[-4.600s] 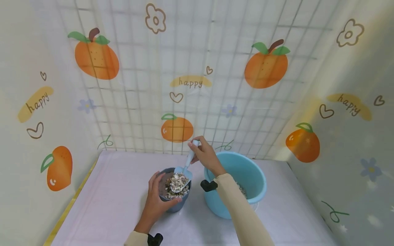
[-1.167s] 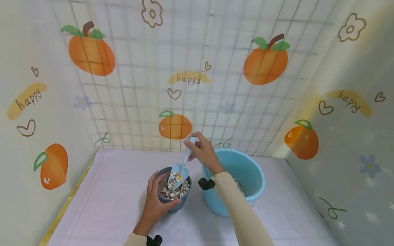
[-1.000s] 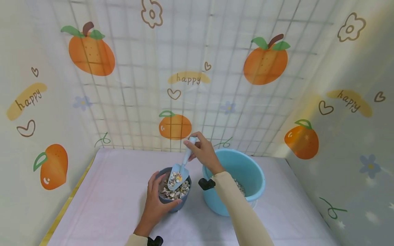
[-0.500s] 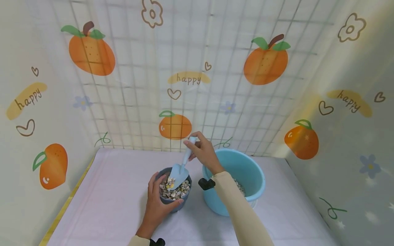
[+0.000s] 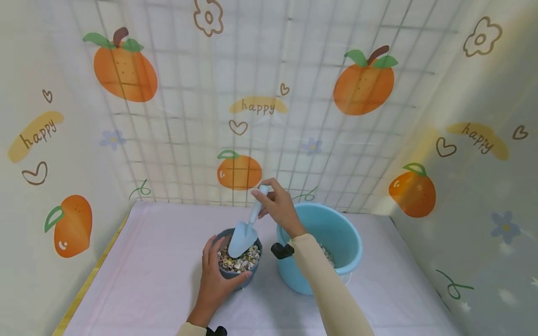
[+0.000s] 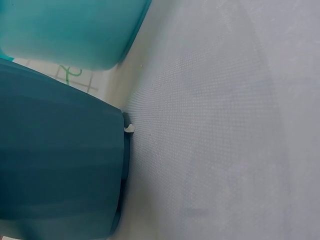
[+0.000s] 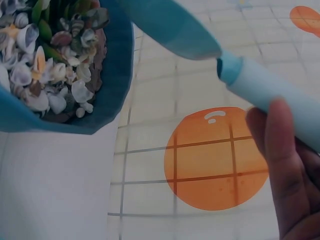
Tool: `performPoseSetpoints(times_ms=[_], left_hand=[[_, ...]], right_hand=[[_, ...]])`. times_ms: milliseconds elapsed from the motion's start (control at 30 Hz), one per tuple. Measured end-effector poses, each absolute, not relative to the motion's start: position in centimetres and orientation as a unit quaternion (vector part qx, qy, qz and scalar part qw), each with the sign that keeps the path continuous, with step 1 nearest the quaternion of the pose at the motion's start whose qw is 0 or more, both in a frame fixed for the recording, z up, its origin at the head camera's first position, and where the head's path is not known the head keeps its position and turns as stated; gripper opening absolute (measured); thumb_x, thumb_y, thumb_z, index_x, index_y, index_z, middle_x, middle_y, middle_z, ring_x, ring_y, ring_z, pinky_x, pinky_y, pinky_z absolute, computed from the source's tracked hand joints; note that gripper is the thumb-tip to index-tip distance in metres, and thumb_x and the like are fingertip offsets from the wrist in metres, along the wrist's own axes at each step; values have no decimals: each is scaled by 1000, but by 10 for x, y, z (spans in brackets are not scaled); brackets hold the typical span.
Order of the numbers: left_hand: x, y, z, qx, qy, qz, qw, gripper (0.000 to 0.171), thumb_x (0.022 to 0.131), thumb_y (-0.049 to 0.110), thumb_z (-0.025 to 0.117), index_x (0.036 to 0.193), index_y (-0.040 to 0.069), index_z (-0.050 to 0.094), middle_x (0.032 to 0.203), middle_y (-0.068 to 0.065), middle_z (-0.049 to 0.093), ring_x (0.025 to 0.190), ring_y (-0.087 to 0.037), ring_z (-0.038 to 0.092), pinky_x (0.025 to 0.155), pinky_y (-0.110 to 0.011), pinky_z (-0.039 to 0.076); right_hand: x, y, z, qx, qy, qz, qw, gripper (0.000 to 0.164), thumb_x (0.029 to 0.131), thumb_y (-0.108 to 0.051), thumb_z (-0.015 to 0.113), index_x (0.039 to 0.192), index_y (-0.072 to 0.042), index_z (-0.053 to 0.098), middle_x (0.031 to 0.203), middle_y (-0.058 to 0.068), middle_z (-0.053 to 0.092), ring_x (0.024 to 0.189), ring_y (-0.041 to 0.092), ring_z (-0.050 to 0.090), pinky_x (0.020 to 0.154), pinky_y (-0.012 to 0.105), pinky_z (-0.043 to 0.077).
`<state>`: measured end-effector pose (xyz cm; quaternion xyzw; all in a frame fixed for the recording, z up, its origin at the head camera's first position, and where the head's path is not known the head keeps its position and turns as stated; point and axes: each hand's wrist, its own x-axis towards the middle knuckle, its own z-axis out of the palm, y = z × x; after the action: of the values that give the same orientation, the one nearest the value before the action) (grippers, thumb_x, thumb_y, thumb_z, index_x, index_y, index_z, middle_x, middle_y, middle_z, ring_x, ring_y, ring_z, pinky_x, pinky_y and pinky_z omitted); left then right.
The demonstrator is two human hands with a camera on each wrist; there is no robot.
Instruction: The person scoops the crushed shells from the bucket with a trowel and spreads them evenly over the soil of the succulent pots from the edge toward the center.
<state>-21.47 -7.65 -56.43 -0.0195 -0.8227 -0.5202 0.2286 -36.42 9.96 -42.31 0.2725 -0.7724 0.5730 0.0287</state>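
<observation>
My left hand (image 5: pixel 214 282) grips a dark blue-grey plant pot (image 5: pixel 257 262), thumb on the near side and fingers over the left rim. Small shells (image 5: pixel 240 265) fill the pot; among them the right wrist view shows green plant leaves (image 7: pixel 44 25). My right hand (image 5: pixel 280 211) pinches the handle of a light blue hand trowel (image 5: pixel 243 239). The trowel slants down over the pot, its blade turned face down with the bare back showing. In the left wrist view the pot's wall (image 6: pixel 60 155) fills the left side and the left hand is out of sight.
A large light blue bucket (image 5: pixel 298 280) stands right of the pot, partly behind the right forearm, with shell bits (image 5: pixel 328 255) in it. A small white fragment (image 6: pixel 130 128) lies at the pot's base. The white-covered table (image 5: pixel 159 261) meets a printed curtain over wire grid (image 5: pixel 269 154).
The trowel held a heap of shells over the pot; its blade has tipped over and the shells have slid off into the pot. The left hand still grips the pot.
</observation>
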Motion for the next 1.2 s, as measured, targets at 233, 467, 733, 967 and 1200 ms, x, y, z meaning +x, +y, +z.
performPoseSetpoints(times_ms=[233,467,733,967,1200], left_hand=[[-213,-74,-563,-7,-827,-515,228,108,64,55,88,151,23,33,158,-1,14,141,-26,22,105,-60,31],[-213,-73,-562,-10,-827,-509,238,108,63,55,88,151,24,33,158,-2,15,141,-25,22,104,-60,31],[-211,-78,-556,-15,-835,-511,205,108,65,58,86,152,25,31,158,-5,14,141,-28,21,104,-61,30],[-212,-85,-530,-26,-840,-509,185,109,67,55,87,153,37,23,159,-2,14,143,-26,18,102,-65,30],[-221,-78,-497,-78,-829,-518,198,106,68,59,84,152,43,21,160,2,11,142,-25,22,97,-65,36]], right_hand=[[-364,100,-423,270,-772,574,33,31,93,-46,66,115,-27,54,74,10,66,57,28,66,59,44,57],[-362,99,-418,271,-773,573,27,37,92,-46,66,116,-21,54,74,12,66,57,29,66,59,47,57],[-364,101,-422,252,-765,591,36,39,92,-46,66,117,-18,54,74,13,66,56,30,66,58,43,57],[-369,112,-420,226,-740,629,74,40,95,-40,65,120,-11,54,75,18,66,56,34,66,56,45,57],[-372,137,-395,210,-729,639,123,39,95,-44,64,119,-15,55,73,22,63,59,38,65,58,47,57]])
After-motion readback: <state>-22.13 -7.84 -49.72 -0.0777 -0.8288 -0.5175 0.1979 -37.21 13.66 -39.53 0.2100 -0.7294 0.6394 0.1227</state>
